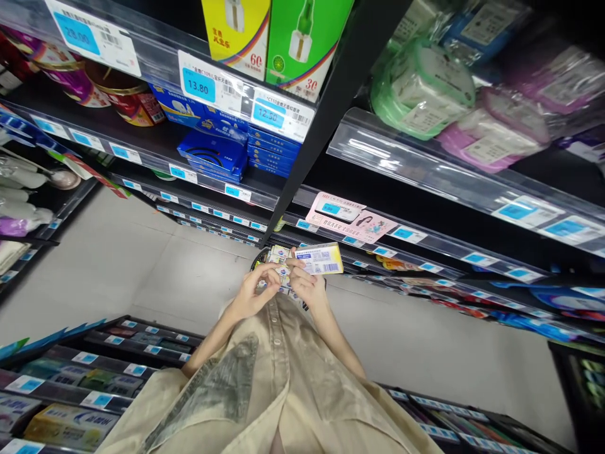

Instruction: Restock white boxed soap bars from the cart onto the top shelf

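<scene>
My right hand (306, 284) is closed on a yellow and white price label (321, 259) with a blue barcode, held up in front of my chest. My left hand (254, 291) is closed in a pinch on a small stack of similar price labels (278, 256) right beside it, fingertips nearly touching the right hand. Both forearms rise from my beige shirt (278, 384). Behind the hands run dark shop shelves with blue price tags along their edges.
Shelf rails with blue price tags (198, 84) slant across the view. On them stand blue boxes (215, 151), yellow and green cartons (283, 38), red tins (127, 98) and wrapped green and pink packs (425, 88). A grey tiled aisle floor (142, 265) lies below. More shelves (70, 391) are at lower left.
</scene>
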`<state>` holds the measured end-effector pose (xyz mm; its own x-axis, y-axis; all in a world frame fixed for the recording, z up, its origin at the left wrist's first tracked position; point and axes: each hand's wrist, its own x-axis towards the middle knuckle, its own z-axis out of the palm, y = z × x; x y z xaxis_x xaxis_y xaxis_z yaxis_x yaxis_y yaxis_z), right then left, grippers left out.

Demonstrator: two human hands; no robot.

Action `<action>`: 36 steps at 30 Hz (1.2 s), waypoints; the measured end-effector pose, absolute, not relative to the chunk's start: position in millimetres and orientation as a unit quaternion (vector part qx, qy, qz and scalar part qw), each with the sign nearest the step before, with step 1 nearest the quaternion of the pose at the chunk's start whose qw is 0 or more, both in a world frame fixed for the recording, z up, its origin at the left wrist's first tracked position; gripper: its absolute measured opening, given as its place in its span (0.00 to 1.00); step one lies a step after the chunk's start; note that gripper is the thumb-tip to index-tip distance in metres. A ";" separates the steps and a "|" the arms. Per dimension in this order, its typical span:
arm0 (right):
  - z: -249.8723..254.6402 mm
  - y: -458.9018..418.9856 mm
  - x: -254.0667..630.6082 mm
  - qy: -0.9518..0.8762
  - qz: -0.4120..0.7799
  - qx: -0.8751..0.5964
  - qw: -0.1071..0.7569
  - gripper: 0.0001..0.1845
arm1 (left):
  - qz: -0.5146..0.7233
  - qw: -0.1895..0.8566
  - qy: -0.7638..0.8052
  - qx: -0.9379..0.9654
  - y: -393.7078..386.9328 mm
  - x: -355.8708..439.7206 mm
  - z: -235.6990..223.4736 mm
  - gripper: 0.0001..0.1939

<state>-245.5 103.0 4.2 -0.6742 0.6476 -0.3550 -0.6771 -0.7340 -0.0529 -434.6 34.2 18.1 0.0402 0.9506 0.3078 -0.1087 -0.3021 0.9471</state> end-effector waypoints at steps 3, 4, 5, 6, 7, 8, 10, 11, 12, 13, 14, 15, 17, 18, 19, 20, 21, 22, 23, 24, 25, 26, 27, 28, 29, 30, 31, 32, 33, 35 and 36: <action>-0.3 100.8 -243.1 0.128 0.914 -0.106 0.370 0.19 | 0.573 0.450 0.385 0.567 32.9 -436.7 19.7 0.16; -1.3 99.8 -243.0 0.135 0.913 -0.100 0.371 0.20 | 0.572 0.448 0.387 0.568 32.6 -437.1 20.3 0.16; -1.9 98.9 -243.2 0.135 0.913 -0.099 0.371 0.21 | 0.572 0.446 0.389 0.568 32.4 -437.3 20.8 0.16; -2.0 98.0 -243.5 0.130 0.914 -0.103 0.369 0.21 | 0.572 0.444 0.390 0.568 32.3 -437.3 21.3 0.16; -1.7 97.1 -244.0 0.120 0.916 -0.112 0.367 0.22 | 0.572 0.442 0.393 0.568 32.2 -437.2 21.7 0.16; -0.9 96.4 -244.5 0.106 0.916 -0.124 0.366 0.22 | 0.570 0.441 0.396 0.569 32.0 -436.9 22.1 0.16; 1.4 95.5 -245.4 0.064 0.915 -0.159 0.366 0.23 | 0.566 0.441 0.400 0.571 31.7 -436.3 22.6 0.16; 2.6 95.1 -245.8 0.038 0.912 -0.178 0.368 0.22 | 0.564 0.441 0.401 0.571 31.5 -436.0 22.7 0.16; 3.8 94.9 -246.0 0.011 0.908 -0.197 0.369 0.22 | 0.563 0.442 0.401 0.572 31.3 -435.8 22.7 0.16; 4.7 94.7 -246.1 -0.014 0.905 -0.212 0.369 0.21 | 0.563 0.443 0.400 0.572 31.1 -435.7 22.7 0.16; 5.4 94.6 -246.1 -0.035 0.902 -0.223 0.368 0.21 | 0.563 0.444 0.399 0.572 30.9 -435.6 22.7 0.15; 5.8 94.4 -246.1 -0.052 0.900 -0.228 0.368 0.20 | 0.562 0.445 0.399 0.572 30.9 -435.5 22.7 0.15; 5.9 94.2 -245.8 -0.071 0.898 -0.227 0.371 0.20 | 0.560 0.446 0.400 0.571 31.0 -435.4 22.7 0.15; 5.8 94.1 -245.7 -0.075 0.897 -0.222 0.373 0.21 | 0.560 0.446 0.401 0.571 31.2 -435.4 22.8 0.15; 5.5 94.1 -245.6 -0.076 0.897 -0.218 0.376 0.21 | 0.560 0.445 0.401 0.572 31.5 -435.4 22.9 0.15; 5.3 94.1 -245.4 -0.074 0.898 -0.214 0.378 0.22 | 0.560 0.444 0.401 0.573 31.8 -435.4 23.2 0.15; 5.3 94.2 -245.4 -0.070 0.898 -0.212 0.379 0.22 | 0.560 0.443 0.401 0.574 32.2 -435.4 23.4 0.15; 5.4 94.2 -245.4 -0.066 0.898 -0.212 0.380 0.23 | 0.559 0.442 0.400 0.576 32.6 -435.4 23.7 0.15; 5.7 94.3 -245.5 -0.063 0.898 -0.212 0.380 0.23 | 0.558 0.442 0.399 0.578 32.9 -435.5 24.0 0.16; 6.2 94.4 -245.6 -0.059 0.898 -0.214 0.381 0.24 | 0.557 0.441 0.399 0.580 33.1 -435.6 24.2 0.16; 6.9 94.5 -245.9 -0.055 0.897 -0.217 0.381 0.25 | 0.556 0.441 0.400 0.581 33.3 -435.7 24.4 0.16; 7.8 94.6 -246.2 -0.052 0.897 -0.219 0.381 0.24 | 0.555 0.441 0.400 0.580 33.3 -435.9 24.5 0.16; 8.6 94.6 -246.6 -0.051 0.896 -0.221 0.380 0.24 | 0.555 0.441 0.402 0.580 33.2 -436.0 24.5 0.17; 9.4 94.7 -247.0 -0.054 0.897 -0.223 0.379 0.23 | 0.555 0.442 0.403 0.578 33.0 -436.1 24.4 0.17; 10.1 94.8 -247.4 -0.060 0.898 -0.223 0.376 0.22 | 0.555 0.442 0.405 0.577 32.8 -436.2 24.2 0.18; 10.6 94.8 -247.8 -0.068 0.899 -0.222 0.372 0.22 | 0.555 0.443 0.405 0.575 32.5 -436.2 23.9 0.18; 11.0 94.7 -248.3 -0.077 0.901 -0.219 0.368 0.21 | 0.555 0.445 0.406 0.574 32.2 -436.2 23.6 0.19; 11.3 94.6 -248.7 -0.084 0.902 -0.216 0.364 0.20 | 0.555 0.445 0.405 0.574 32.0 -436.1 23.3 0.19; 11.6 94.5 -249.1 -0.087 0.902 -0.214 0.364 0.20 | 0.555 0.445 0.405 0.574 31.8 -436.0 23.1 0.19; 12.5 94.1 -249.7 -0.084 0.901 -0.217 0.367 0.18 | 0.557 0.443 0.404 0.575 31.5 -435.7 22.6 0.19; 13.3 93.9 -250.1 -0.079 0.899 -0.222 0.370 0.18 | 0.558 0.441 0.404 0.575 31.5 -435.5 22.5 0.19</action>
<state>-250.1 93.9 13.3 -0.6276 0.6998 -0.3413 -0.6297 -0.7140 -0.3061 -435.5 31.5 22.5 0.0508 0.9570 0.2855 -0.0286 -0.2844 0.9583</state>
